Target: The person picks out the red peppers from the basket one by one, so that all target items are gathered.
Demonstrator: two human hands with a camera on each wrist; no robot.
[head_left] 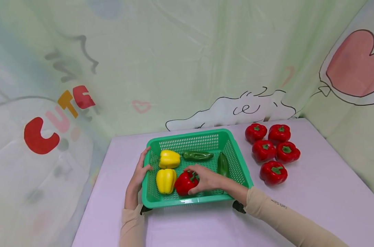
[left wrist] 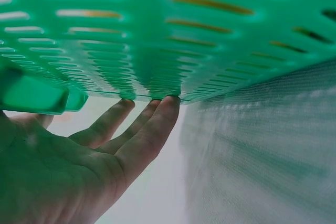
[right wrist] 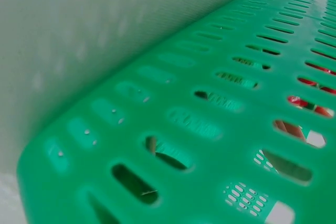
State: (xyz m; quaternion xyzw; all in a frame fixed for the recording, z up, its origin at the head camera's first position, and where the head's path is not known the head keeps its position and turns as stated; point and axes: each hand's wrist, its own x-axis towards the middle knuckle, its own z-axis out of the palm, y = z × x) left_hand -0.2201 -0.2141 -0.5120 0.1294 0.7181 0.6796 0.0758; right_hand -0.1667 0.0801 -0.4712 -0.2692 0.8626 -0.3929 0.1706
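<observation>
My right hand [head_left: 206,177] grips a red bell pepper [head_left: 184,184] inside the green plastic basket [head_left: 190,203], fingers and thumb around its top by the green stem. My left hand [head_left: 139,173] holds the basket's left side, its thumb over the rim. In the left wrist view, the left hand's fingers [left wrist: 149,135] touch the slotted outer wall from outside. Two yellow bell peppers [head_left: 169,159] lie at the left in the basket. One long green pepper [head_left: 197,156] lies along the back, and another green pepper [head_left: 223,164] at the right. Slotted green plastic fills the right wrist view.
Several red bell peppers [head_left: 263,151] stand on the lilac table [head_left: 316,192] to the right of the basket. A printed curtain [head_left: 187,68] hangs behind and beside the table. Small dark objects [head_left: 238,207] show at the basket's front lower corners.
</observation>
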